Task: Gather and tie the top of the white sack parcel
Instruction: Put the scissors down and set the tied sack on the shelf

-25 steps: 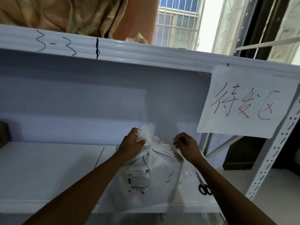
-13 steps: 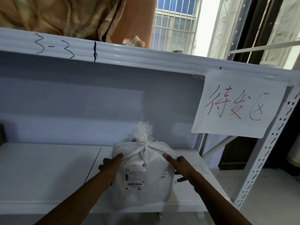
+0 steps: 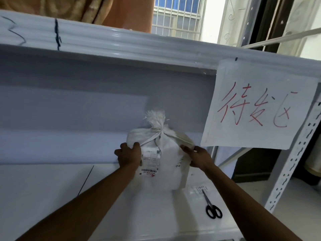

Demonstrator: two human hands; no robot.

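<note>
The white sack parcel (image 3: 169, 164) stands upright on the white shelf (image 3: 52, 197), far back near the rear wall. Its top is bunched into a frayed tuft (image 3: 155, 117) with a knot just below it. A shipping label with a barcode is stuck on its front. My left hand (image 3: 129, 156) grips the sack's upper left side, fingers curled over the shoulder. My right hand (image 3: 199, 157) presses flat against the sack's right side.
Black-handled scissors (image 3: 211, 206) lie on the shelf to the right of the sack, beside a small paper slip (image 3: 199, 189). A paper sign with red writing (image 3: 257, 108) hangs from the upper shelf edge. A perforated white upright (image 3: 293, 162) stands at right.
Both hands left the knot at the top and dropped to the sack's sides. The sack then moved farther back on the shelf, uncovering the scissors.
</note>
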